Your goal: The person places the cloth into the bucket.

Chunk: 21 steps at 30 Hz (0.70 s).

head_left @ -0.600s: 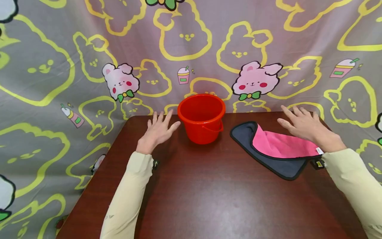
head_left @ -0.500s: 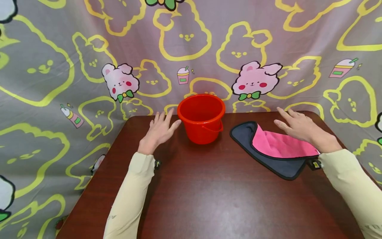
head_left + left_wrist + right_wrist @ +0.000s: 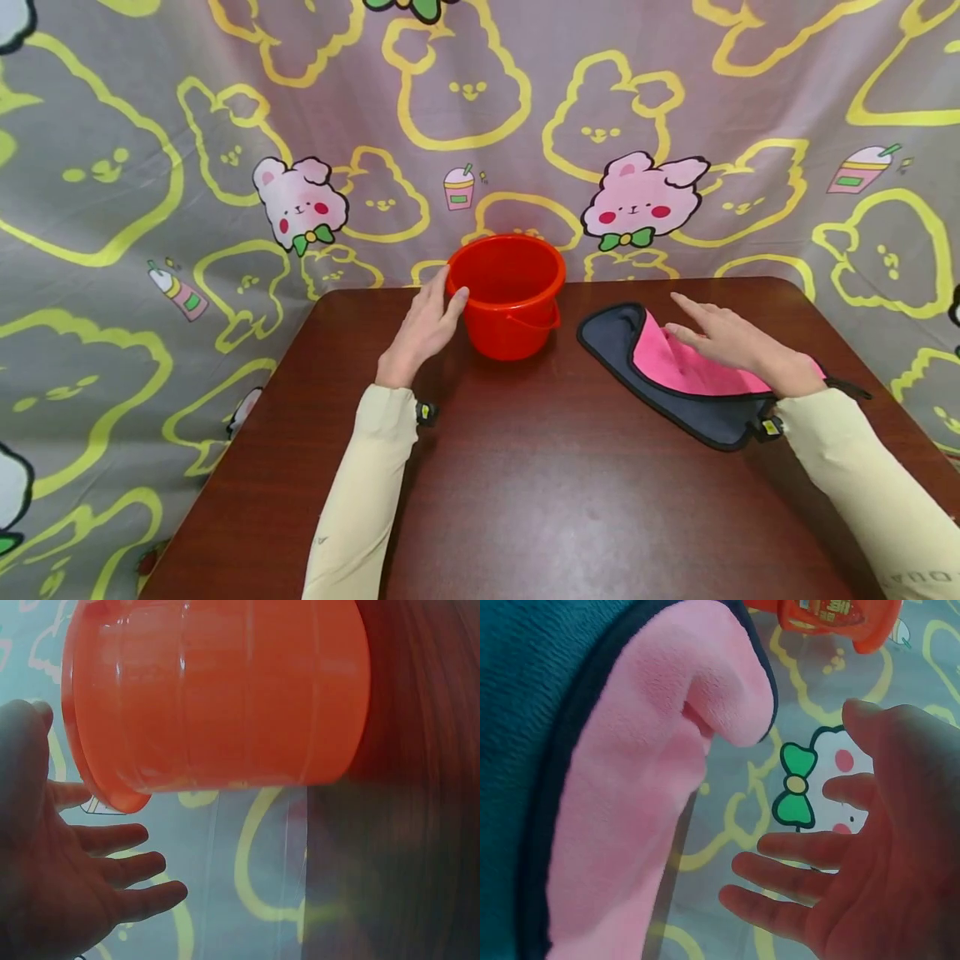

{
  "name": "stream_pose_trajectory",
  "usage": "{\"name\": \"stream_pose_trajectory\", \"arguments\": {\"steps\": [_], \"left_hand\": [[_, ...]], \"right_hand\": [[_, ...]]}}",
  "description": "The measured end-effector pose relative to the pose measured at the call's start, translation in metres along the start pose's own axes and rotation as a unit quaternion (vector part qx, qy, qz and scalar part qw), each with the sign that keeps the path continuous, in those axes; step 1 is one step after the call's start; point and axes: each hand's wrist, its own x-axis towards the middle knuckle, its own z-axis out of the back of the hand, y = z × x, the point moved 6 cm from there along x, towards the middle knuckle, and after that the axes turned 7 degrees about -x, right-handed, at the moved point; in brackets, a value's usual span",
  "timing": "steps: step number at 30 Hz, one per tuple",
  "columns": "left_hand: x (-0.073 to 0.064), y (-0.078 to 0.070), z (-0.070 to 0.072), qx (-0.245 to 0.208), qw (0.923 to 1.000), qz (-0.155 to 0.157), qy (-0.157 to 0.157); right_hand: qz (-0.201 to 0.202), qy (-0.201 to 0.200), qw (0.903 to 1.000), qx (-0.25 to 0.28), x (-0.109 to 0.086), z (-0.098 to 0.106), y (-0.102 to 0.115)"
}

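A red plastic bucket (image 3: 506, 329) stands upright near the back of the table, its thin handle hanging down at the front right. My left hand (image 3: 423, 329) is at the bucket's left side, fingertips right at the rim, fingers spread in the left wrist view. To the right lies a cloth (image 3: 697, 367), pink on one face and dark grey on the other, with black edging and its pink side folded over. My right hand (image 3: 731, 337) hovers over the pink part with fingers extended. In the right wrist view the pink fold (image 3: 630, 772) rises beside that hand. Neither hand holds anything.
The dark red-brown wooden table (image 3: 525, 483) spreads beneath both arms. Behind it and to the left hangs a grey curtain (image 3: 360, 100) with yellow bunny outlines. A dark strap (image 3: 847, 387) sticks out at the cloth's right end.
My left hand has moved right, up to the bucket's rim. The right hand has come left and lower over the cloth. Bucket and cloth stay where they were.
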Motion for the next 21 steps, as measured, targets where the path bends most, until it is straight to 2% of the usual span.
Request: {"name": "stream_pose_trajectory", "arguments": {"steps": [5,9,13,17,21], "left_hand": [[0.004,-0.001,-0.006,-0.028,0.9995,0.0,-0.011],[0.006,-0.003,-0.007,-0.074,0.9967,0.002,-0.033],[0.006,-0.002,-0.007,-0.132,0.9891,0.015,-0.062],[0.007,-0.002,-0.008,-0.161,0.9821,0.035,-0.091],[0.007,-0.001,-0.01,-0.189,0.9753,0.054,-0.101]], "right_hand": [[-0.003,0.007,0.9999,-0.009,-0.002,-0.008,0.0],[0.003,0.005,0.9997,-0.024,-0.002,-0.014,0.001],[0.011,0.009,0.9996,-0.026,-0.003,-0.019,0.006],[0.015,0.027,0.999,-0.032,-0.002,-0.026,0.008],[0.017,0.046,0.9983,-0.031,-0.001,-0.031,0.009]]}}
